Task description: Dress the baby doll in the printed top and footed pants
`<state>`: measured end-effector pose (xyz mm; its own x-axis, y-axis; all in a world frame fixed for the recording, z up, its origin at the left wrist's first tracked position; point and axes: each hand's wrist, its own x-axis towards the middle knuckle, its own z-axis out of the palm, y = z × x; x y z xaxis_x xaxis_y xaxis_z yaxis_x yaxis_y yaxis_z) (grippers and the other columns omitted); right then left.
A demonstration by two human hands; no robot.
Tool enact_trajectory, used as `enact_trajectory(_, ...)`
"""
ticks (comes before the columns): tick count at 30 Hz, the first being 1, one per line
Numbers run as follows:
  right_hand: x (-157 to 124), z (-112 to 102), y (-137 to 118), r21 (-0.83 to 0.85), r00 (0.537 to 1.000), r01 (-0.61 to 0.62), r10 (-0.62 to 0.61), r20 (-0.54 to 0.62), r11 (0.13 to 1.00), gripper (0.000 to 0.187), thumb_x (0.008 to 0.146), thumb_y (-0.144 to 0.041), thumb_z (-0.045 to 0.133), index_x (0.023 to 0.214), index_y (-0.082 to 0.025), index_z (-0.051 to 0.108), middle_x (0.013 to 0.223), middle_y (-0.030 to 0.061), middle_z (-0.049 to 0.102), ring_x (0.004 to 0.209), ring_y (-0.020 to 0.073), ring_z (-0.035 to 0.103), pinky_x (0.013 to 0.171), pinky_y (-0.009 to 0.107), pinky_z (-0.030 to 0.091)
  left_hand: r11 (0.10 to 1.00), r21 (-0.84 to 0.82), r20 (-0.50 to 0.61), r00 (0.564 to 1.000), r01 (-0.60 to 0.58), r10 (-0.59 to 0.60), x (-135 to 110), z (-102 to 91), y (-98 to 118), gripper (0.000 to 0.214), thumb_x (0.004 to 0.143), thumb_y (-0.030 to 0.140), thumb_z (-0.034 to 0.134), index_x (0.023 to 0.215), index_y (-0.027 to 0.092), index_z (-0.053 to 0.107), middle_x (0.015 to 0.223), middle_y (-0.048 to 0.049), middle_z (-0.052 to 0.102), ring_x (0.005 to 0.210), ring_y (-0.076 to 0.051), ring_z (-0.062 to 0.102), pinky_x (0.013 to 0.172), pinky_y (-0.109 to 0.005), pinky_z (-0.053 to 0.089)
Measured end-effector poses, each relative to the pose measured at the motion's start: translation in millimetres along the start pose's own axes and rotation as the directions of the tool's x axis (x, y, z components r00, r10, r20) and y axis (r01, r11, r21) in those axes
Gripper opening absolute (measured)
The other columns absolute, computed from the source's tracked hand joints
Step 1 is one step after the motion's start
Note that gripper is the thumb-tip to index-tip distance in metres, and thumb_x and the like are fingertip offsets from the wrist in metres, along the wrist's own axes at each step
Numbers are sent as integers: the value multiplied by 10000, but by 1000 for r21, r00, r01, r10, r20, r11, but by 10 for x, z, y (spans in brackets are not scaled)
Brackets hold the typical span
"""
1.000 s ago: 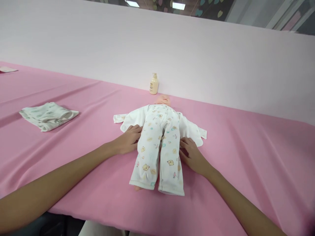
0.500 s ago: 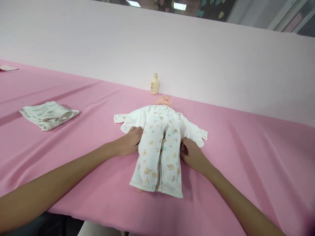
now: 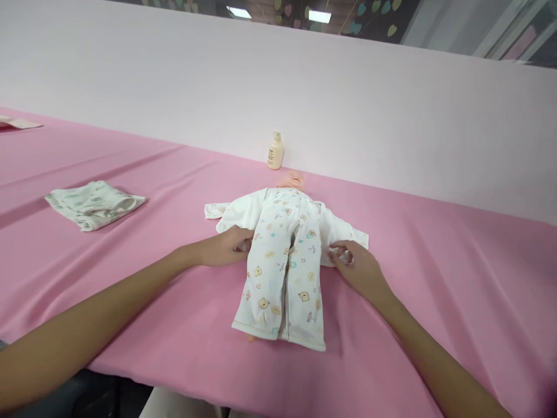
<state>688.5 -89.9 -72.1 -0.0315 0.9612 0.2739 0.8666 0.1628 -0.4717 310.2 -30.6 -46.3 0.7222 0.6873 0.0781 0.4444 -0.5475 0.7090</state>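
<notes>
A baby doll (image 3: 292, 180) lies on its back with its head away from me. It wears a white long-sleeved shirt (image 3: 247, 209) and white trousers (image 3: 265, 273) printed with bears, the trousers reaching high over its chest. My left hand (image 3: 228, 246) is closed at the trousers' left side, with a bit of white shirt cloth between thumb and fingers. At the other side, my right hand (image 3: 357, 264) pinches the lower edge of the shirt, a little apart from the trouser leg. The doll's hands are hidden by the sleeves; a bit of foot shows below the left trouser leg.
A cream pump bottle (image 3: 275, 154) stands behind the doll's head against the white wall (image 3: 391, 128). To the left lies a folded white cloth with green print (image 3: 93, 204). A flat pale item (image 3: 20, 123) sits at the far left on the pink tablecloth (image 3: 174, 331).
My right hand has moved right, away from the trousers, drawing the shirt's edge downward. My left hand has shifted slightly outward, with white cloth now showing in its grip. The view has tilted slightly.
</notes>
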Motion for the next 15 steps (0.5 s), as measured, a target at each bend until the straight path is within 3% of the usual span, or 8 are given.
enact_trajectory(3, 44, -105, 272, -128, 974, -202, 185, -134, 971, 432, 909, -645, 628, 1070, -245, 621, 1039, 91, 705, 961, 315, 664, 811, 453, 513, 992, 51, -185, 977, 119, -108, -4, -154, -130, 267, 959, 484, 569, 1038, 253, 676, 1023, -40, 723, 814, -211, 619, 728, -323, 478)
enact_trajectory(6, 59, -176, 480, -175, 947, -317, 301, -114, 932, 518, 859, -724, 640, 1020, -238, 564, 1075, 110, 696, 1017, 332, 677, 827, 459, 516, 909, 224, -490, 847, 351, -206, -23, -236, -328, 358, 950, 588, 571, 973, 231, 600, 1040, -82, 718, 871, -258, 630, 784, -377, 462)
enact_trajectory(8, 58, -189, 532, -159, 937, -348, 341, -75, 924, 522, 850, -737, 637, 997, -243, 553, 1081, 103, 701, 1015, 318, 693, 831, 444, 520, 794, 333, -598, 765, 508, -239, -58, -255, -458, 438, 919, 655, 591, 923, 220, 548, 994, -125, 704, 903, -316, 630, 806, -424, 437)
enact_trajectory(11, 61, -181, 496, -141, 939, -342, 342, -25, 929, 492, 855, -730, 629, 943, -252, 554, 1090, 102, 725, 1066, 319, 702, 827, 421, 516, 693, 411, -588, 753, 593, -296, -118, -269, -579, 494, 889, 705, 598, 840, 221, 510, 908, -141, 685, 847, -334, 625, 770, -434, 405)
enact_trajectory(15, 81, -192, 380, -150, 931, -355, 363, 27, 923, 475, 864, -699, 625, 734, -263, 487, 1210, 125, 749, 1174, 346, 686, 813, 400, 500, 725, 359, -441, 792, 588, -423, -137, -321, -602, 459, 903, 636, 586, 706, 231, 501, 696, -65, 618, 654, -247, 575, 674, -379, 354)
